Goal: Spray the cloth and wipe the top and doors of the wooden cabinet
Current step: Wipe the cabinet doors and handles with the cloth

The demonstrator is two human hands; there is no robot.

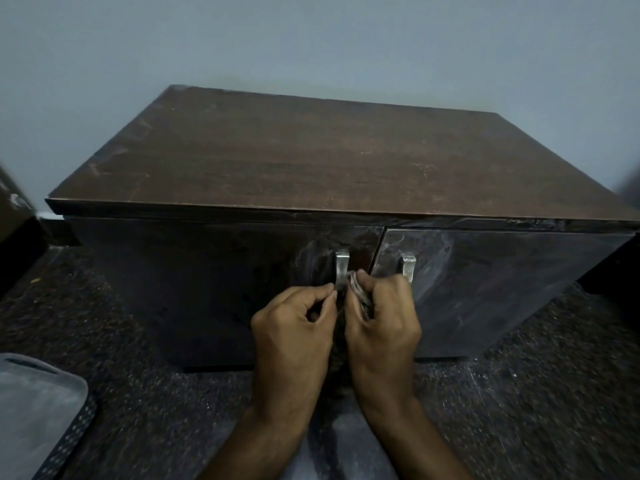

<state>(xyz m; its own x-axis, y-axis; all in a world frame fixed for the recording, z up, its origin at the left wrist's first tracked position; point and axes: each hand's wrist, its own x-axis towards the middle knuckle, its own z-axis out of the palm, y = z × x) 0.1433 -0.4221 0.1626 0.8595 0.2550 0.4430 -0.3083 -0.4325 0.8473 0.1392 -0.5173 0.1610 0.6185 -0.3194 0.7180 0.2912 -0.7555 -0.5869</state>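
- Both hands work close together at the front of the wooden cabinet [332, 161], just below its two metal handles.
- Left hand [294, 327] has its fingers curled, the thumb and forefinger pinching the lower end of the left handle [341, 268]; whether a bit of cloth lies between them cannot be told.
- Right hand [381, 317] is closed round a bunched grey cloth [358, 292], which shows between its thumb and fingers and is held against the left door [207, 278], right beside the left handle.
- Right handle [408, 268] sits on the right door [485, 282], just above the right hand's knuckles; the hand hides its lower end.
- Cabinet top is dark brown wood grain, with pale scuffs near its left edge and back corner; nothing stands on it.
- Right door carries whitish streaks and smears across its dark glossy face; fainter smears ring the left handle.
- Cabinet stands against a plain pale blue-grey wall [311, 39].
- Floor [138, 375] is dark speckled stone, with light dusty marks on the right.
- Grey padded object [38, 403] with a perforated dark edge lies at the lower left, apart from the cabinet.
- Dark furniture edges show at the far left and far right.
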